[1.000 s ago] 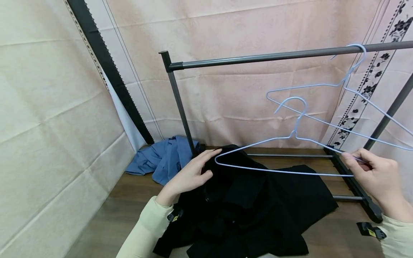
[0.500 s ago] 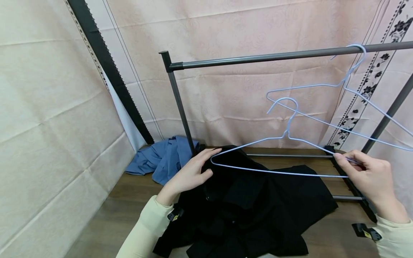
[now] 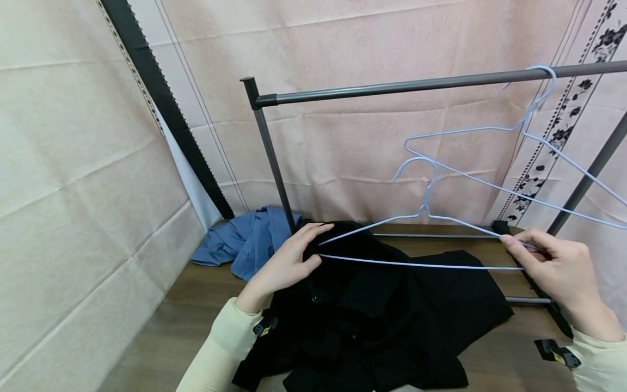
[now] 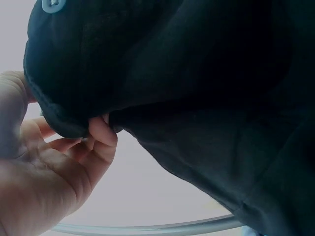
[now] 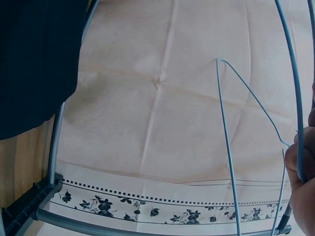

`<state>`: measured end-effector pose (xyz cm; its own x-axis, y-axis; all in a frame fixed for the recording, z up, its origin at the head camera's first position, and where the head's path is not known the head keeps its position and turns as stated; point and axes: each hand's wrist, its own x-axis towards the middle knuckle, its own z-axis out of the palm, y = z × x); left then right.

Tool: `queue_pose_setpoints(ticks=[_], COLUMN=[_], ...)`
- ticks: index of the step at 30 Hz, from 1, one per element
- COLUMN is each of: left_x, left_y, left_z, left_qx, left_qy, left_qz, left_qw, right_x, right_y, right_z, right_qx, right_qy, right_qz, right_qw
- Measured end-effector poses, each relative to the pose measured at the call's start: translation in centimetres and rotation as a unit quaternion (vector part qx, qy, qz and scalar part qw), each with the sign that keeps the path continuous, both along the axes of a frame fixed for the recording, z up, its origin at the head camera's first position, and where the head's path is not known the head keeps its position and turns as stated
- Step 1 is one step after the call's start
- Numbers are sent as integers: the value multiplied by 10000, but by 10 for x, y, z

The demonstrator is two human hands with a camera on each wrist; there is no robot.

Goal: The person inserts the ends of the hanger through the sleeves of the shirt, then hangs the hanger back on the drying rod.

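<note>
My left hand grips the edge of a black button-up garment bunched on the wooden surface. In the left wrist view the thumb and curled fingers hold its cloth near a pale button. At the right, my right hand pinches one end of a light blue wire hanger between thumb and fingers. The hanger's left tip is hidden at the garment's opening, beside my left hand. Its hook stands upright, pointing left. In the right wrist view my right hand shows only partly.
A dark metal rack with a top rail stands behind the garment. Another blue wire hanger hangs from the rail at right. A crumpled blue garment lies by the rack's left post. Pale cloth walls off the left and back.
My right hand has moved left with the hanger, whose left tip has slipped out of sight into the black garment. The hook has sunk lower. My left hand has barely moved.
</note>
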<state>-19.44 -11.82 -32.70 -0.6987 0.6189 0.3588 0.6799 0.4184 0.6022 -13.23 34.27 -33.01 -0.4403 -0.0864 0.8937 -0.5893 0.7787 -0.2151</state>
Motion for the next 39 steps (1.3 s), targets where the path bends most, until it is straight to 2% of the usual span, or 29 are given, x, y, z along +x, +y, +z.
queue_pose_setpoints(ticks=[9,16,25,31,39], left_x=[2,2,4,7,13], left_y=[9,15,20,27,36], left_z=[0,1,3,7,20], left_qx=[141,339,558,598,628], left_qy=[69,39,153,290,708], left_qz=[-98,-203,-178,-259,-336], left_qw=[9998,9992,9982,9975,9949], right_x=[-10,-11,-11,-9,-8], right_y=[-11,-26,-41,-54,-67], right_z=[-16,-27,-38,-40,-45], right_qx=[82,120,317,310,151], right_qy=[-151,-471,-857,-1122,-1295], right_qz=[454,465,494,762,884], right_qw=[9988,9977,9946,9903,9875])
